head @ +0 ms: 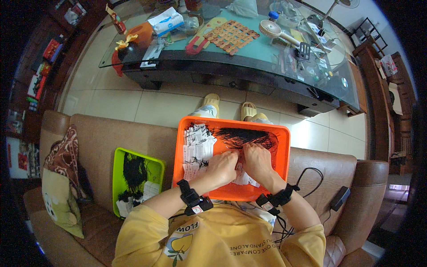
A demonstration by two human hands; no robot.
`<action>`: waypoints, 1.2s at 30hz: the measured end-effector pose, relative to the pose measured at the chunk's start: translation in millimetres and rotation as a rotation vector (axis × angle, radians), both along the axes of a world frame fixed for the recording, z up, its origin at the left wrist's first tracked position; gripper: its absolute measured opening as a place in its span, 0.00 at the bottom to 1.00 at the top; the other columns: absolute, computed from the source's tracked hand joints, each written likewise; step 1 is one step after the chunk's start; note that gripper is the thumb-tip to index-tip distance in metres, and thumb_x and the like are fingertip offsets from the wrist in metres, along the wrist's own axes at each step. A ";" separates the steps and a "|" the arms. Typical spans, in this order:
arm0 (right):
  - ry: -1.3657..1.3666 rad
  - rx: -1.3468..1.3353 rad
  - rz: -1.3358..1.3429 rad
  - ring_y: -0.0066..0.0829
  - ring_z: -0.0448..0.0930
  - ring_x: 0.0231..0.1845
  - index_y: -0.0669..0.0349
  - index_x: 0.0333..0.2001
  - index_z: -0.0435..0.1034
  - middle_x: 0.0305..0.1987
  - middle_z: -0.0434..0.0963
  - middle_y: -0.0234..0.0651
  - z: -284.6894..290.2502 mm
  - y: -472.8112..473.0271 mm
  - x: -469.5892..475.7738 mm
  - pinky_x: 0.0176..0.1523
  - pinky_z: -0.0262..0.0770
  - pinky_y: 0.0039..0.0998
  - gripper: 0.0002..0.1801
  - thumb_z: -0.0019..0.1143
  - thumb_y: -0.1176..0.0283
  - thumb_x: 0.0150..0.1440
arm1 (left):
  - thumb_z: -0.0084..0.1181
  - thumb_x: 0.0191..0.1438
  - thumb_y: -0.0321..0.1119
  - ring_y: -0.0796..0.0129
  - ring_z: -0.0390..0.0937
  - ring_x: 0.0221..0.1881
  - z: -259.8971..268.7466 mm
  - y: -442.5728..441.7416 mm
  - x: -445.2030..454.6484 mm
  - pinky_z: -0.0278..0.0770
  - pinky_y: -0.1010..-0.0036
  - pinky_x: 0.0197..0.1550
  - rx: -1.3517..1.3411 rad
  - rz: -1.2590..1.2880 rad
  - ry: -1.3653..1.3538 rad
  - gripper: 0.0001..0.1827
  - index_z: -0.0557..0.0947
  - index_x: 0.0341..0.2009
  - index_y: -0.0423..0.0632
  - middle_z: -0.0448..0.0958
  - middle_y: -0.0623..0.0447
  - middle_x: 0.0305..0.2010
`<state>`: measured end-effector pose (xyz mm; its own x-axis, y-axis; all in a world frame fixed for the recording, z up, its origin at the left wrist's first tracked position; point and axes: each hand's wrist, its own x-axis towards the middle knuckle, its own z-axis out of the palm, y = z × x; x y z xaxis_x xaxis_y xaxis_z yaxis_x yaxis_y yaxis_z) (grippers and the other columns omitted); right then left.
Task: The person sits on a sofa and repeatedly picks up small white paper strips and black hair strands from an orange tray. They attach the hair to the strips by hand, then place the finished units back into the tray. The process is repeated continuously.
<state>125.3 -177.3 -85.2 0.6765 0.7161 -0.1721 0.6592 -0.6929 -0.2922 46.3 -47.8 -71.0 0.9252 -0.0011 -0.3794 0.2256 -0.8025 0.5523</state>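
An orange plastic tray [286, 157] rests across my lap. Over its middle, my left hand [224, 167] and my right hand [258, 162] are close together with curled fingers. The fingertips are hidden, so whatever they may pinch is not visible. Printed white tags [199, 142] with black strings are heaped along the tray's left side. At the far right inside it lies a bundle of loose black strings [247, 136], just beyond my right hand. More white tags [243, 178] show below and between the hands, partly covered by them.
On the brown sofa [160, 131], a green tray [162, 170] at my left holds black strings [134, 170] and white tags [151, 190]. A black adapter [340, 197] with cables lies at right. Ahead stands a cluttered glass-topped table [186, 63] with a handheld fan [271, 29].
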 end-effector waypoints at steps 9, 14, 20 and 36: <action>0.164 0.232 -0.100 0.47 0.78 0.35 0.65 0.29 0.69 0.31 0.76 0.46 19.0 -20.4 8.9 0.39 0.76 0.42 0.09 0.57 0.74 0.42 | 0.62 0.43 0.30 0.51 0.79 0.35 -2.8 8.8 -0.2 0.77 0.63 0.38 -0.332 0.158 0.047 0.10 0.78 0.30 0.38 0.80 0.43 0.31; 0.144 0.411 0.091 0.45 0.75 0.39 0.63 0.34 0.72 0.36 0.75 0.43 29.8 -29.1 11.4 0.40 0.73 0.39 0.10 0.55 0.78 0.44 | 0.59 0.42 0.22 0.69 0.78 0.30 -6.7 19.3 -6.8 0.75 0.72 0.34 -0.554 0.266 0.109 0.09 0.79 0.32 0.37 0.79 0.50 0.27; 0.055 0.355 0.341 0.40 0.71 0.38 0.59 0.34 0.76 0.32 0.68 0.38 19.7 -13.0 10.4 0.42 0.72 0.36 0.13 0.57 0.76 0.41 | 0.59 0.42 0.23 0.63 0.79 0.29 -10.8 22.3 -9.2 0.77 0.70 0.34 -0.553 0.182 0.057 0.09 0.79 0.32 0.36 0.80 0.45 0.26; 0.736 0.576 -0.344 0.22 0.77 0.28 0.68 0.34 0.72 0.27 0.78 0.36 49.6 -34.0 -5.1 0.32 0.73 0.24 0.05 0.58 0.78 0.53 | 0.62 0.47 0.26 0.73 0.78 0.27 10.5 35.8 -15.9 0.75 0.75 0.30 -0.449 0.226 0.021 0.12 0.78 0.38 0.39 0.81 0.49 0.27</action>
<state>120.3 -211.3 -35.6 0.7273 0.6075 -0.3194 -0.0311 -0.4358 -0.8995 30.3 -12.0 -60.6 0.9133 0.0311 -0.4061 0.3812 -0.4163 0.8255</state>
